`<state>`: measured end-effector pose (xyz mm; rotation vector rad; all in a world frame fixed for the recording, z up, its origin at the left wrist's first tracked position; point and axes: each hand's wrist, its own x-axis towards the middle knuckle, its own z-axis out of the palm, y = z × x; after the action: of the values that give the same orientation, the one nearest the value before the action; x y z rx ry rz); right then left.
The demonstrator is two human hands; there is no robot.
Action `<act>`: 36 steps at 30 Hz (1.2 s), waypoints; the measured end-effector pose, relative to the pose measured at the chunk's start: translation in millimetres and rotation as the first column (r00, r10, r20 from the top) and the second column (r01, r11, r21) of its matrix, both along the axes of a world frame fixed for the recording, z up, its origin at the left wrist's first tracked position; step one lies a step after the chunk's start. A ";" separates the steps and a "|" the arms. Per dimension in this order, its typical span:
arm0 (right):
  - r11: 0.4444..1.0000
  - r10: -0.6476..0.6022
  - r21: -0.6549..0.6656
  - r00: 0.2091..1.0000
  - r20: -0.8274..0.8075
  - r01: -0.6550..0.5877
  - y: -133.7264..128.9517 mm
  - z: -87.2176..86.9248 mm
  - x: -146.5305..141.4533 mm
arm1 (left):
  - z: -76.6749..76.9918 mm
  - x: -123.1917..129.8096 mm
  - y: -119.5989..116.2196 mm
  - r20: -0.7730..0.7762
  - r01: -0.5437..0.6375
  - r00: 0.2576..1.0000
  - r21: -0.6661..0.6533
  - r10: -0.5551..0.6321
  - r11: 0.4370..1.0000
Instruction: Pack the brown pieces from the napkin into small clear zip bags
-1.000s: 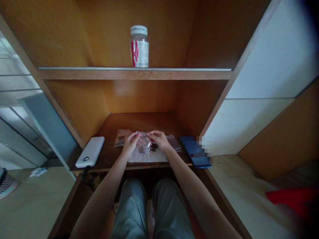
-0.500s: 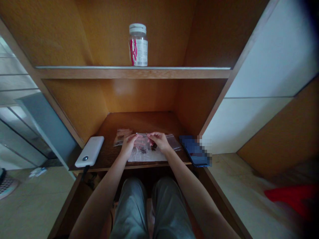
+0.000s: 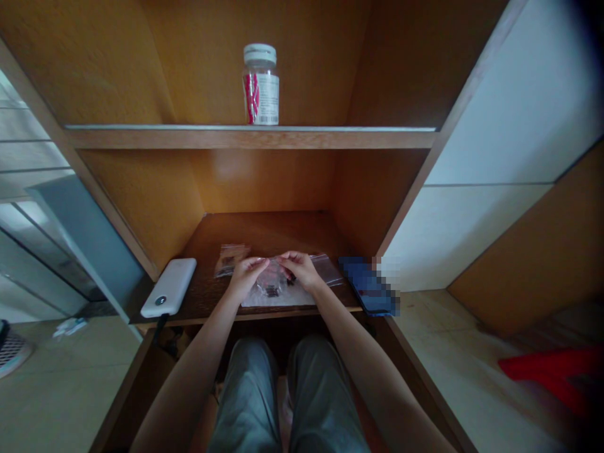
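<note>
My left hand [image 3: 247, 274] and my right hand [image 3: 299, 268] pinch the top edge of a small clear plastic bag [image 3: 272, 277] between them. Small dark pieces [image 3: 272, 291] show at the bottom of this bag. Under it lies a whitish translucent sheet or bag [image 3: 300, 296]; a few dark bits sit by my right fingers, partly covered by them. Left of my left hand rests another clear zip bag [image 3: 229, 258] with contents too small to name. Beyond my right hand lies a flat clear zip bag [image 3: 326, 269].
A white power bank [image 3: 170, 286] with a dark cable lies at the shelf's left edge. At the right edge is a dark phone [image 3: 367, 286]. A white-capped jar [image 3: 261, 88] stands on the upper shelf [image 3: 330, 138]. Cabinet walls enclose both sides.
My left hand has shifted slightly right, bringing its fingertips closer to my right hand's. The bag's top edge is now gathered, and the dark pieces hang slightly lower.
</note>
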<state>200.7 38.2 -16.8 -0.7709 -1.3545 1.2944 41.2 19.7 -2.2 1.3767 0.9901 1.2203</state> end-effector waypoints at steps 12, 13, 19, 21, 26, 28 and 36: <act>0.996 -0.062 0.073 0.990 0.124 0.054 -2.1 -2.5 -2.8 | -1.6 1.1 0.5 -0.187 0.017 0.982 0.105 0.003 0.994; 0.995 -0.066 0.086 0.988 0.137 0.054 -1.4 -3.7 -2.8 | -1.6 0.9 0.7 -0.202 -0.001 0.979 0.126 0.027 0.992; 0.993 -0.071 0.111 0.982 0.177 0.052 2.8 -9.7 -3.1 | -2.8 0.1 1.3 -0.256 -0.050 0.963 0.154 0.088 0.987; 0.994 -0.079 0.091 0.985 0.151 0.065 2.4 -8.5 -3.2 | -3.9 0.1 1.6 -0.226 -0.064 0.970 0.133 0.093 0.989; 0.997 -0.068 0.025 0.997 0.037 0.067 -1.5 -0.7 -1.9 | -5.3 0.2 2.1 -0.106 -0.097 0.989 0.065 0.103 0.993; 0.998 -0.066 0.017 0.998 -0.010 0.067 -3.0 2.0 -0.8 | -5.2 -0.2 2.1 -0.094 -0.125 0.987 0.070 0.131 0.990; 0.995 -0.085 -0.058 0.982 -0.169 0.076 -3.9 8.3 3.5 | -3.1 -3.6 2.7 -0.061 -0.159 0.984 0.097 0.166 0.982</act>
<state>204.1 34.2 -8.5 -0.7245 -1.1453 1.3051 37.6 22.4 -5.3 1.4395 1.1251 1.3613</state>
